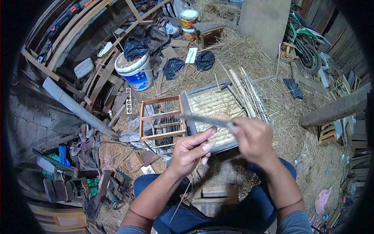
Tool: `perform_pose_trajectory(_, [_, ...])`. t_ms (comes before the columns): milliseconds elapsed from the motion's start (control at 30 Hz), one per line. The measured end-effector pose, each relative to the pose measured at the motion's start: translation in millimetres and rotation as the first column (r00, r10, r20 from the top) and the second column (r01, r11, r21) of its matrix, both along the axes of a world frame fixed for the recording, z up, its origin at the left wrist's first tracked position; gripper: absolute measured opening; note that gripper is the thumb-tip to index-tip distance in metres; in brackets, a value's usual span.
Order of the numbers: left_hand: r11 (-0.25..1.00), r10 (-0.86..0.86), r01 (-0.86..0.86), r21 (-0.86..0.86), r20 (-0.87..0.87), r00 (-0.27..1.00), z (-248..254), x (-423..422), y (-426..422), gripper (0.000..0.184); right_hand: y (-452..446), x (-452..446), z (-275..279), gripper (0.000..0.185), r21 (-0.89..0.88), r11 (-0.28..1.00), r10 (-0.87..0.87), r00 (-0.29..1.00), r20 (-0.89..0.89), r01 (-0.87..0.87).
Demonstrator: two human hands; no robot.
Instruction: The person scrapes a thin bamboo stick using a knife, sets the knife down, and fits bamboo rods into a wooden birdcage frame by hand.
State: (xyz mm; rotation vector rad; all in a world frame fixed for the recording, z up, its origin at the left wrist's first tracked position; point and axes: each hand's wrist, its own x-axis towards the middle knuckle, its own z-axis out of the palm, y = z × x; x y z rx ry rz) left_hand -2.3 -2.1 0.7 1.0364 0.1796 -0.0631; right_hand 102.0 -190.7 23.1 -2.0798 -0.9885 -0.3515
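My left hand (191, 153) is closed, thumb against fingers, around a thin strip (182, 199) that hangs down toward my lap. My right hand (253, 139) is wrapped round the handle of a knife (206, 120), whose long grey blade points left, just above my left fingertips. Beyond both hands lies a framed panel of pale slats (210, 105). Left of it stands a small wooden frame (160, 117) with thin bars. A bundle of pale sticks (249, 93) rests across the panel's right side.
A white and blue bucket (136, 74) stands at the upper left, with a small stool (209, 31) farther back. At the right, a thick wooden beam (337, 107) juts inward. Straw and shavings cover the floor around my legs.
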Motion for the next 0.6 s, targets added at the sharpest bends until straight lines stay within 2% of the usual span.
perform_pose_trajectory(33, [0.999,-0.032,0.032,0.005,0.026,0.999,0.0,0.1,1.3,0.045,-1.8,4.5,1.8,0.018,0.051,0.996,-0.069,0.997,-0.047,0.072])
perform_pose_trajectory(67, [1.0,-0.013,0.013,0.002,-0.002,1.0,1.3,0.5,-0.9,0.044,-4.6,0.5,-0.6,0.018,-0.072,0.993,-0.085,0.994,0.071,0.09])
perform_pose_trajectory(100, [1.0,-0.013,0.013,0.003,0.002,1.0,2.5,1.7,-3.0,0.044,-2.8,-6.7,-3.9,0.02,-0.071,0.997,0.004,0.995,0.099,0.003])
perform_pose_trajectory(167, [0.999,0.041,-0.041,0.012,-0.017,0.999,3.0,2.2,-5.7,0.043,4.9,-8.7,-11.0,0.022,0.042,0.996,0.066,0.987,0.146,-0.073])
perform_pose_trajectory(200, [0.998,-0.059,0.06,0.02,-0.037,0.998,0.7,3.7,3.4,0.042,1.8,-6.9,-9.3,0.022,0.042,0.997,0.063,0.988,0.14,-0.07])
perform_pose_trajectory(267, [0.999,-0.037,0.037,0.009,-0.018,0.999,2.1,2.3,-1.2,0.043,-6.3,3.6,-0.1,0.021,-0.098,0.983,-0.16,0.986,-0.048,0.155])
perform_pose_trajectory(300, [1.0,-0.013,0.013,0.003,0.005,1.0,4.9,3.3,-3.6,0.043,-6.5,2.2,0.4,0.021,-0.098,0.983,-0.16,0.986,-0.045,0.155])
perform_pose_trajectory(367, [1.0,0.007,-0.007,0.023,-0.006,1.0,5.4,4.7,-4.7,0.044,-5.7,-5.0,-1.1,0.018,-0.048,0.996,-0.085,0.993,-0.087,0.081])
perform_pose_trajectory(400, [1.0,0.016,-0.016,0.026,-0.002,1.0,5.2,5.3,-4.7,0.044,-1.8,-7.5,-6.2,0.017,0.032,0.999,-0.025,1.0,0.014,0.024])
perform_pose_trajectory(433, [0.999,0.023,-0.023,0.029,0.0,1.0,4.7,5.5,-4.8,0.044,-2.2,-9.1,-5.5,0.017,0.033,0.999,-0.027,1.0,0.012,0.027])
perform_pose_trajectory(500, [0.999,0.05,-0.049,0.019,-0.025,0.998,5.7,3.5,-6.1,0.044,-3.1,-12.0,-2.8,0.017,-0.029,0.992,0.124,0.992,0.005,-0.124])
perform_pose_trajectory(567, [0.997,0.079,-0.079,0.009,-0.046,0.996,4.1,2.4,-3.0,0.044,-1.3,-11.4,-2.4,0.018,-0.021,0.993,0.113,0.993,0.019,-0.113])
perform_pose_trajectory(600, [1.0,0.017,-0.017,0.009,-0.037,0.999,0.4,1.4,2.4,0.044,-2.3,-8.7,-1.2,0.018,-0.04,0.999,0.027,1.0,-0.002,-0.027])
